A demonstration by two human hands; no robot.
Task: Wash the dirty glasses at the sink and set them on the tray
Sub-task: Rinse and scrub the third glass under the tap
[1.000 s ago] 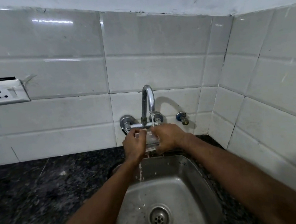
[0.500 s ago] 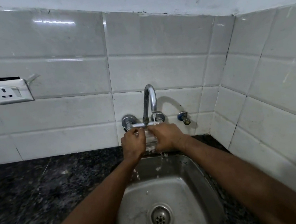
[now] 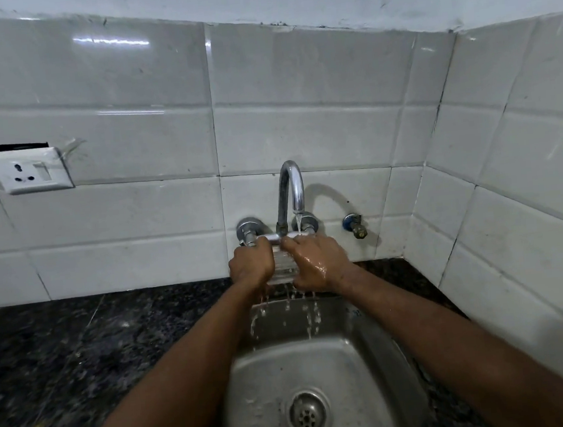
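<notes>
Item: glass (image 3: 282, 264), clear, one piece. It is being held between both hands under the tap (image 3: 291, 191), over the back edge of the sink (image 3: 322, 364). Only a narrow strip of it is showing between the hands; which way its mouth is facing cannot be told.

Left hand (image 3: 251, 263): closing around the left side of the glass, fingers wrapped, knuckles toward the camera.

Right hand (image 3: 315, 261): pressing on the right side of the glass, wet, fingers curling over the top edge. The stream of water (image 3: 297, 223) is falling just behind this hand's knuckles and is running off below both hands in several thin trickles into the sink.

Key relation: the glass is lying directly between the two grips, its visible length appearing to run up and down, level with both palms. Neither hand is clearly nearer; the right one is sitting more fully under the stream.

Stage, as a judgement: rinsing is under way, and placing is not yet begun. The tray is not showing in this view, so the side to which the glass must go cannot be told.

Surroundings: dark stone counter (image 3: 97, 351), white wall tiles (image 3: 135, 210), wall socket (image 3: 30, 170).
</notes>
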